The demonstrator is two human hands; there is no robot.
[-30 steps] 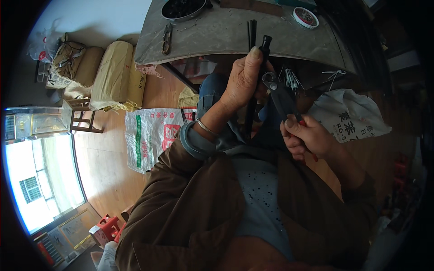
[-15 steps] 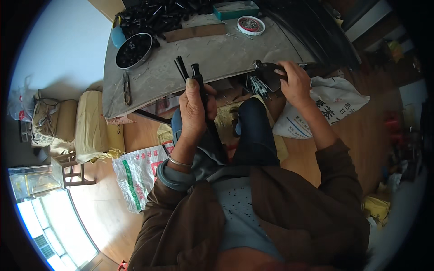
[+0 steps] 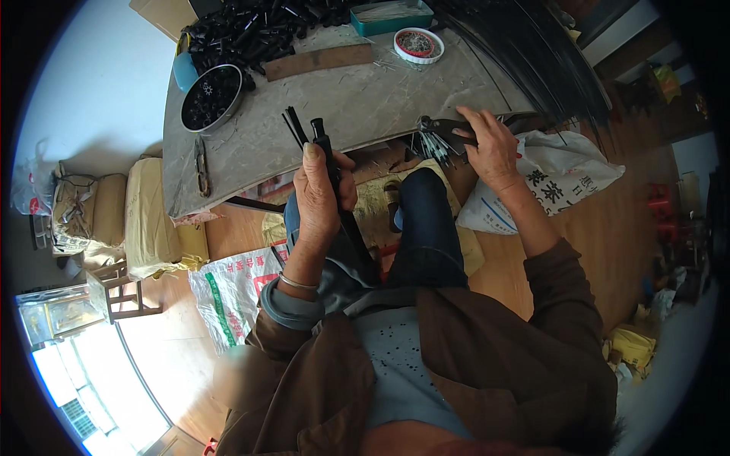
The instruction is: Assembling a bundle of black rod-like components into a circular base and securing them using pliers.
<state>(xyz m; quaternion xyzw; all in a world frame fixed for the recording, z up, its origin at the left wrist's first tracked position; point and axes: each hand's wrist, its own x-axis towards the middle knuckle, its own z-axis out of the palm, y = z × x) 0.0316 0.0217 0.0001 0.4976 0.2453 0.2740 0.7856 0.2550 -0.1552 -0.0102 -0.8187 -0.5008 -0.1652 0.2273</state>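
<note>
My left hand [image 3: 319, 190] is wrapped around a bundle of long black rods [image 3: 293, 126] and a thicker black tube [image 3: 319, 131] with a narrowed neck, all tilted upward over my lap. The fingers are closed, and the thumb presses along the front. To the right, at the table's near edge, my right hand [image 3: 493, 152] grips the handles of a dark pliers-like tool [image 3: 435, 124]; its index finger reaches forward over them. The tool's head points left. Directly below it, thin pale rods [image 3: 433, 144] stick out under the edge.
On the grey table [image 3: 334, 91] sit a bowl of small black parts [image 3: 213, 95], a wooden strip [image 3: 319, 62], a white dish [image 3: 418, 47], a green tray [image 3: 391, 18], a black parts pile [image 3: 243, 34] and another hand tool [image 3: 201, 167]. Black rods [image 3: 525, 61] overhang the right side.
The view has shifted slightly, so the table sits a little lower and further left. My right index finger is lifted more from the tool's handles. My left hand keeps its hold.
</note>
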